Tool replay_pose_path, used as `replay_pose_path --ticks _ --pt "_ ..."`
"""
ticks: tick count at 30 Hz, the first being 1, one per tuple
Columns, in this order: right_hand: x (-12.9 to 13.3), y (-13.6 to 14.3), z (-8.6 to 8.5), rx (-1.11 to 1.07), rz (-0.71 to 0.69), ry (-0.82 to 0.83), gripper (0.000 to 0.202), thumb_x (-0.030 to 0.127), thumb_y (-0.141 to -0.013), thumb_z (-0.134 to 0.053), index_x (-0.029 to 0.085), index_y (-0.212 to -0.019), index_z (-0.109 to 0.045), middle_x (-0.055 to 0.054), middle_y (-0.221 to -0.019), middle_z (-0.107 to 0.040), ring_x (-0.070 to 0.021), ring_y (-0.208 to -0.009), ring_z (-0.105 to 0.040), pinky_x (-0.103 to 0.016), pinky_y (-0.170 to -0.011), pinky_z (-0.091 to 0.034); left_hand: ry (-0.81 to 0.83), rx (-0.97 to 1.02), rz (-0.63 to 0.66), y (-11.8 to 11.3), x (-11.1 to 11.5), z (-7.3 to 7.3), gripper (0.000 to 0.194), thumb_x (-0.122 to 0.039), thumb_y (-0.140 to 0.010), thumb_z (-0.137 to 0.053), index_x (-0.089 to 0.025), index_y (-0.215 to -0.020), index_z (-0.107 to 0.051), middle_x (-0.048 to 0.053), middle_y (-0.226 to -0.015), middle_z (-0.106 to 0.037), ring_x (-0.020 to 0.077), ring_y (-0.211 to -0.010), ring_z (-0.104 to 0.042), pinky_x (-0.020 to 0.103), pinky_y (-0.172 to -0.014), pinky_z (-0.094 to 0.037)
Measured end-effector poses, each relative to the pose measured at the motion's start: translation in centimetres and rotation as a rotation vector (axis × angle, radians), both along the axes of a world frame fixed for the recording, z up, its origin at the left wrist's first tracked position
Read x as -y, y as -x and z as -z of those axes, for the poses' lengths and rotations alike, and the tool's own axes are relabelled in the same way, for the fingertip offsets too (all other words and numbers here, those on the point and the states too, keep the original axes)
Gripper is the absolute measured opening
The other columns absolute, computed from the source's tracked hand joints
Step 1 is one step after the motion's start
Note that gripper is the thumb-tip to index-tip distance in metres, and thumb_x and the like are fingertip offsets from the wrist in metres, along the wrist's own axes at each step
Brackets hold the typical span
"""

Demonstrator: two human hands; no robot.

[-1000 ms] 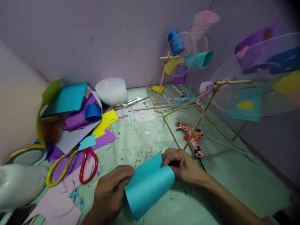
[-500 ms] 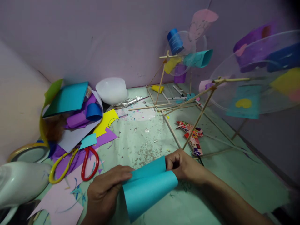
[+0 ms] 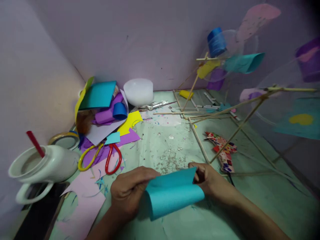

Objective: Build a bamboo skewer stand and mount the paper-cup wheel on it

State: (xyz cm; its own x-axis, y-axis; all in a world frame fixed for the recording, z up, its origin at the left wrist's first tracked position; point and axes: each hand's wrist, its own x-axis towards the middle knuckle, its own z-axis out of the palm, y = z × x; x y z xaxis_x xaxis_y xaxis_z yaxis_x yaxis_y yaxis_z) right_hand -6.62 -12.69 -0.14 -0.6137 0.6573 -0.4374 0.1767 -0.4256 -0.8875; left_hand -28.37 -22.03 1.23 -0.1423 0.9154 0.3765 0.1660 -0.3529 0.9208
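A teal paper [image 3: 175, 200], bent over into a loose curl, is held between both hands above the table. My left hand [image 3: 132, 188] grips its left end, thumb and fingers closed on it. At the right end my right hand [image 3: 206, 180] pinches the paper, with its fingertips partly hidden behind the edge. Scissors with one yellow handle [image 3: 90, 158] and one red handle [image 3: 113, 159] lie to the left of my left hand, on purple and pink paper scraps [image 3: 85, 206].
Stick frames [image 3: 200, 143] with clear wheels and coloured paper cups stand on the right. A floral paper piece [image 3: 225, 150] lies beside them. On the left are a white jug [image 3: 60, 161] and a paper pile [image 3: 98, 95]; a white bowl [image 3: 138, 92] stands behind.
The view has swung left, so the surroundings appear further right and the jug shows more fully. Both hands still hold the teal paper, which looks slightly more level.
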Motion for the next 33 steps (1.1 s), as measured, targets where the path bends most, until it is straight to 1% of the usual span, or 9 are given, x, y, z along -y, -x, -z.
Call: replay_pose_path --ticks 4,7,11,15,20,22,25,29,33 --pt "-0.1 0.0 0.1 -0.066 0.063 0.013 0.028 0.008 -0.046 -0.073 0.016 -0.070 -0.060 0.000 -0.058 -0.061 -0.0153 -0.061 -0.059 -0.023 -0.054 -0.046 0.150 0.362 -0.013 0.0 0.0 1.1 0.040 -0.022 -0.083 -0.054 -0.025 -0.123 -0.054 0.008 -0.109 -0.066 0.0194 -0.094 -0.063 0.028 -0.079 -0.051" --pt "-0.2 -0.1 0.2 -0.045 0.088 0.017 0.032 0.014 -0.046 -0.076 0.016 -0.077 -0.066 -0.004 -0.060 -0.066 -0.0226 -0.066 -0.064 -0.028 -0.057 -0.050 0.162 0.498 0.074 0.1 -0.2 1.2 0.032 -0.029 -0.082 -0.055 -0.022 -0.113 -0.061 0.008 -0.100 -0.068 0.0173 -0.083 -0.063 0.027 -0.073 -0.050" --pt "-0.2 0.1 0.5 -0.016 0.078 0.034 0.034 0.017 -0.048 -0.077 0.014 -0.080 -0.068 -0.007 -0.063 -0.069 -0.0265 -0.071 -0.066 -0.033 -0.061 -0.052 0.291 0.475 0.130 0.0 -0.1 0.1 0.022 -0.032 -0.078 -0.060 -0.020 -0.095 -0.067 0.004 -0.083 -0.068 0.0134 -0.070 -0.061 0.022 -0.062 -0.047" --pt "0.0 0.4 0.8 -0.034 -0.007 0.055 0.034 0.012 -0.045 -0.077 0.015 -0.078 -0.069 -0.006 -0.065 -0.069 -0.0247 -0.070 -0.066 -0.031 -0.062 -0.052 0.318 0.348 0.140 -0.4 0.5 -0.4 0.028 -0.028 -0.074 -0.063 -0.019 -0.100 -0.061 0.004 -0.086 -0.065 0.0170 -0.081 -0.060 0.026 -0.071 -0.047" --pt "0.1 0.4 0.9 -0.028 -0.055 0.015 0.025 0.010 -0.049 -0.076 0.017 -0.071 -0.067 -0.004 -0.064 -0.067 -0.0192 -0.065 -0.062 -0.027 -0.060 -0.048 0.125 0.065 -0.119 -0.7 0.8 0.2 0.044 -0.009 -0.070 -0.059 -0.028 -0.108 -0.048 0.001 -0.100 -0.062 0.0106 -0.075 -0.058 0.021 -0.065 -0.045" --pt "0.1 0.4 0.9 -0.019 -0.057 -0.011 0.021 0.009 -0.049 -0.076 0.017 -0.066 -0.065 -0.002 -0.062 -0.065 -0.0167 -0.062 -0.060 -0.025 -0.058 -0.046 0.036 -0.073 -0.131 -0.7 0.5 0.2 0.036 -0.006 -0.069 -0.057 -0.026 -0.098 -0.055 0.001 -0.102 -0.062 0.0114 -0.078 -0.058 0.021 -0.067 -0.045" --pt "0.1 0.5 1.0 -0.003 -0.002 -0.058 0.022 0.007 -0.046 -0.076 0.016 -0.056 -0.059 0.001 -0.056 -0.059 -0.0119 -0.055 -0.053 -0.022 -0.054 -0.043 -0.063 -0.169 -0.158 -0.4 0.0 0.1 0.017 -0.004 -0.069 -0.054 -0.019 -0.073 -0.061 0.000 -0.075 -0.062 0.0095 -0.065 -0.057 0.018 -0.059 -0.043" --pt "0.3 0.7 0.7 0.007 0.153 -0.103 0.028 0.003 -0.041 -0.076 0.015 -0.051 -0.053 0.006 -0.049 -0.049 -0.0052 -0.047 -0.041 -0.017 -0.045 -0.032 0.020 -0.055 -0.233 -0.1 -0.1 0.5 0.014 -0.007 -0.068 -0.056 -0.016 -0.059 -0.060 -0.001 -0.057 -0.055 0.0092 -0.051 -0.053 0.018 -0.047 -0.040" --pt "0.5 1.2 0.2 -0.047 0.215 -0.108 0.024 0.006 -0.044 -0.075 0.013 -0.062 -0.060 0.005 -0.054 -0.054 -0.0048 -0.049 -0.045 -0.016 -0.047 -0.034 0.176 0.169 -0.308 -0.1 -0.2 1.0 0.009 -0.012 -0.062 -0.063 -0.017 -0.055 -0.062 -0.001 -0.057 -0.055 0.0113 -0.053 -0.054 0.019 -0.047 -0.043"
